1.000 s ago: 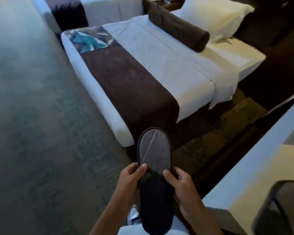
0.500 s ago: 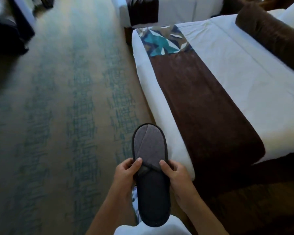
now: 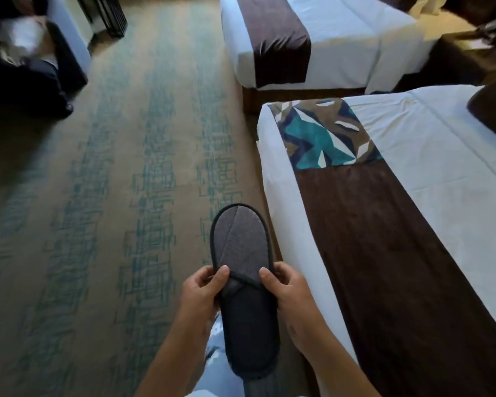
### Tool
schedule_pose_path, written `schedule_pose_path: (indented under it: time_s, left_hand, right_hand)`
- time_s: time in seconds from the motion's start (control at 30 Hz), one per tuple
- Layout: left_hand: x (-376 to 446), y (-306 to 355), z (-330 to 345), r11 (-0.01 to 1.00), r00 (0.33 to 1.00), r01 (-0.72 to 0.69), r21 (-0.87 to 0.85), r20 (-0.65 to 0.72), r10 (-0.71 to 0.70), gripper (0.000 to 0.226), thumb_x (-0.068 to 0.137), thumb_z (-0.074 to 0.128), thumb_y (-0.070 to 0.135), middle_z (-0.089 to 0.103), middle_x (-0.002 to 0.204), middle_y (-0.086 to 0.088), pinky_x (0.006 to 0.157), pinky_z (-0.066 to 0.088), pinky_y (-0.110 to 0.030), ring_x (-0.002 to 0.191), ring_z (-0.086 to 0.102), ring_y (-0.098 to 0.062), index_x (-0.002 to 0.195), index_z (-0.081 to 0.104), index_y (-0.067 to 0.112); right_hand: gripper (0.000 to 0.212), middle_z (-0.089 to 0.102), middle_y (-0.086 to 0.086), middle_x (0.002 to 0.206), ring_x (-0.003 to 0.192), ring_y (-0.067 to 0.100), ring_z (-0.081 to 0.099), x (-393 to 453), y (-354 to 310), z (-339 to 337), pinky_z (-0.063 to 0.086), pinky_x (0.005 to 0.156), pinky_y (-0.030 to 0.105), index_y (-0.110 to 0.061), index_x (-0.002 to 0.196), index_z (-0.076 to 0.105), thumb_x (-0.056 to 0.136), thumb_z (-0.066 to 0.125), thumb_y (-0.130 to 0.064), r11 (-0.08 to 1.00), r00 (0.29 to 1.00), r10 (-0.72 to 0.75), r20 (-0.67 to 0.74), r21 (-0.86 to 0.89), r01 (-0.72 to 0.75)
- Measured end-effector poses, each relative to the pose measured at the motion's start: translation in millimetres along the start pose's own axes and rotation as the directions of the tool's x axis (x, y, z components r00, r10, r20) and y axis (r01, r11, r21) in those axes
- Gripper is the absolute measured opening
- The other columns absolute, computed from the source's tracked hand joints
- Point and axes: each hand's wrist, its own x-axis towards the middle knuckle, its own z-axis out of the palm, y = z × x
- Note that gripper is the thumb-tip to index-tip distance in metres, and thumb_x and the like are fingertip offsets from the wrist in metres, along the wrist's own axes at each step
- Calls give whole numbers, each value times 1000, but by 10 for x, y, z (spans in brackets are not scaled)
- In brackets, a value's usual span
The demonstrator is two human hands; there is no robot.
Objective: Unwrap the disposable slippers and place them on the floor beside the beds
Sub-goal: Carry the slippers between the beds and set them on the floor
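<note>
1. A dark grey fabric slipper with black edging [image 3: 242,285] was held in mid-air over the patterned tan and teal carpet [image 3: 121,196], toe pointing away from the person, just beside the edge of the near bed.
2. The left hand [image 3: 202,292] gripped the slipper's left edge at the opening of the upper, thumb laid across the top of the strap and the remaining fingers curled under the sole.
3. The right hand [image 3: 289,290] mirrored it on the right edge, thumb pressed on top near the strap seam, fingers wrapped beneath and out of sight.
4. Both hands were closed on the slipper, not clenched into fists; the thumbs lay near each other but did not touch.
5. No wrapping showed on the slipper.
6. The near white-sheeted bed with a brown runner and a teal geometric panel [image 3: 413,224] ran along the right side.
7. A second white bed with a brown runner [image 3: 327,38] stood farther off, beyond the near bed.
</note>
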Motion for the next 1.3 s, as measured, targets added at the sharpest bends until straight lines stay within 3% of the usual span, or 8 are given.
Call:
schedule_pose_path:
  time_s: [0.17, 0.33, 0.6, 0.73, 0.87, 1.03, 1.17, 1.3]
  left_hand:
    - [1473, 602, 282, 1000, 999, 1, 11, 38, -2, 12, 92, 60, -1, 74, 64, -4, 55, 58, -22, 58, 70, -12, 80, 63, -3]
    - [2687, 1375, 669, 999, 995, -2, 47, 98, -3, 9, 88, 65, 5, 73, 66, -3, 56, 58, -22, 59, 69, -11, 81, 64, -1]
    - [4685, 2325, 1422, 997, 986, -5, 73, 167, -7, 8, 90, 65, 6, 73, 69, -4, 59, 58, -24, 62, 69, -12, 84, 65, 0]
    - [5844, 2700, 1931, 995, 983, 33, 97, 179, -50, 8, 92, 62, 2, 72, 73, -8, 60, 59, -22, 62, 69, -12, 89, 64, -5]
    - [6899, 3163, 2445, 990, 985, 38, 138, 160, -60, 20, 88, 69, 10, 66, 83, -20, 69, 52, -35, 76, 63, -26, 95, 65, -8]
    - [7977, 3852, 3005, 970, 975, 41, 240, 202, -91, 33, 69, 79, 30, 68, 74, -10, 71, 47, -37, 72, 62, -21, 84, 69, 2]
    - [8834, 4264, 3416, 959, 952, 50, 278, 276, -129, 30, 72, 79, 29, 69, 75, -11, 69, 53, -36, 71, 66, -21, 84, 70, 3]
    - [9840, 4525, 3923, 940, 915, 52, 337, 362, -180, 17, 85, 73, 16, 68, 71, -10, 63, 56, -31, 67, 66, -19, 86, 68, 1]
  right_hand:
    - [38, 76, 12, 100, 98, 29, 72, 1471, -462, 83, 58, 89, 49, -13, 97, 71, 77, 73, -46, 1000, 997, 7, -78, 23, -5]
    - [34, 77, 10, 98, 96, 27, 73, 2722, -1113, 65, 59, 80, 36, -18, 97, 73, 79, 72, -47, 999, 992, 3, -123, 40, 2]
    - [31, 77, 14, 99, 97, 33, 72, 4757, -2112, -118, 58, 87, 47, -10, 97, 72, 80, 72, -36, 993, 980, -22, -195, 105, 43]
    - [23, 77, 15, 95, 93, 34, 72, 5910, -2540, -304, 59, 80, 43, -7, 92, 73, 90, 66, -29, 983, 964, -14, -267, 170, 61]
    - [26, 73, 25, 97, 98, 47, 66, 7013, -3042, -503, 54, 88, 60, 0, 92, 70, 92, 65, -26, 976, 946, 24, -323, 212, 47]
    - [25, 76, 15, 96, 96, 37, 70, 8112, -3733, -710, 56, 88, 55, -9, 95, 72, 91, 65, -32, 983, 932, 60, -357, 183, 7]
    - [32, 75, 9, 94, 93, 27, 71, 8907, -4171, -893, 58, 87, 51, -19, 92, 70, 86, 62, -50, 992, 915, 93, -393, 116, -51]
    - [36, 73, 17, 87, 88, 32, 70, 9764, -4536, -1139, 58, 82, 54, -9, 90, 69, 89, 63, -44, 988, 870, 101, -483, 148, -32]
